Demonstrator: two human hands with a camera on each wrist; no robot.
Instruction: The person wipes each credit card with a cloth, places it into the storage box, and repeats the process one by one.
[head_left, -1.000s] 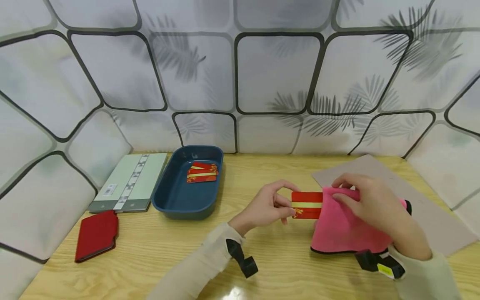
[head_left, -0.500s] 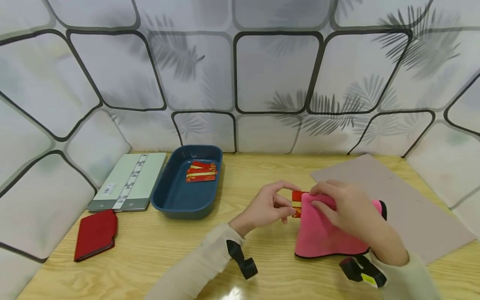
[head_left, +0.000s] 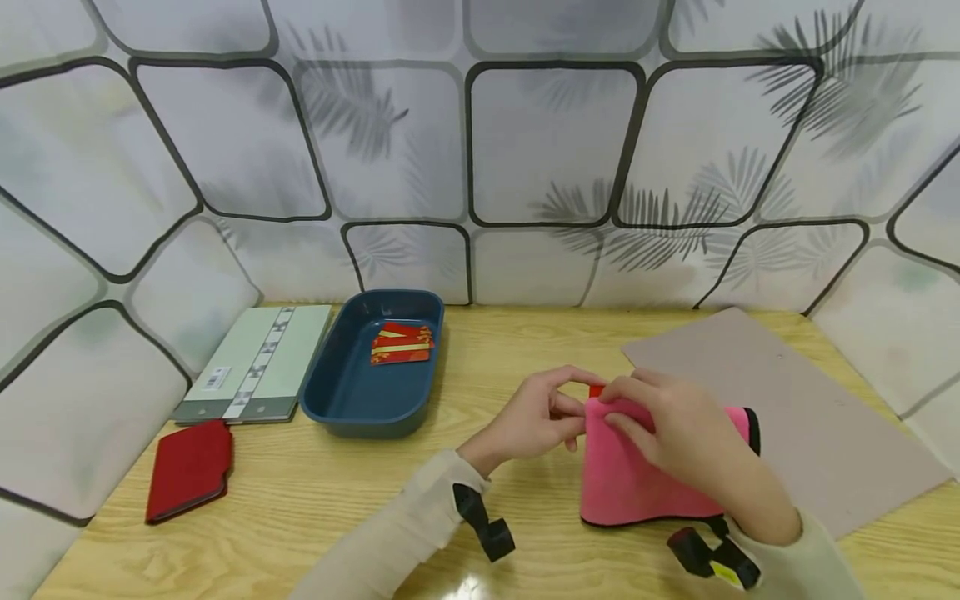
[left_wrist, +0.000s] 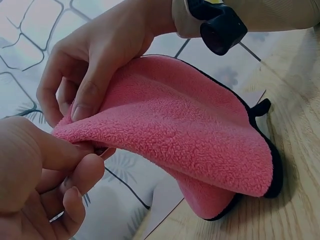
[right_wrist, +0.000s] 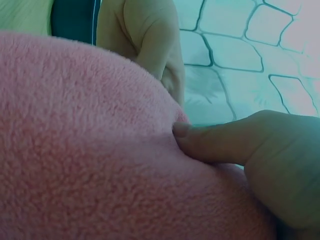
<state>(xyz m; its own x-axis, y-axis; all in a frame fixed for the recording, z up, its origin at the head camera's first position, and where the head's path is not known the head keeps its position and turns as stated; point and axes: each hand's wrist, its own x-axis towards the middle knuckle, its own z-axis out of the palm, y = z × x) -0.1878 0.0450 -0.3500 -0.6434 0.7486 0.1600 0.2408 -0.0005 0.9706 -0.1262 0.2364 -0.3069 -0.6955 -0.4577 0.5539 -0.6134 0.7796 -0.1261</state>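
Observation:
My left hand (head_left: 536, 421) pinches the end of a red card, of which only a red corner (head_left: 596, 391) shows above the fingers in the head view. A pink fleece cloth (head_left: 637, 483) with black edging covers the rest of the card. My right hand (head_left: 686, 429) grips the cloth near its upper left corner, the thumb pressed on the fleece. In the left wrist view, the folded cloth (left_wrist: 170, 125) droops with a black loop at its edge, and the left fingertips sit under its fold. The right wrist view has the right thumb (right_wrist: 220, 142) on the pink fleece.
A dark blue tray (head_left: 360, 400) with several red cards (head_left: 401, 343) stands left of the hands. Farther left lie a pale green folder (head_left: 240, 367) and a dark red notebook (head_left: 187, 471). A grey-brown sheet (head_left: 810, 417) lies at right, and a patterned fabric wall encloses the table.
My right hand has moved left with the pink cloth, sliding it over the red card up to my left fingers. My left hand has stayed nearly in place.

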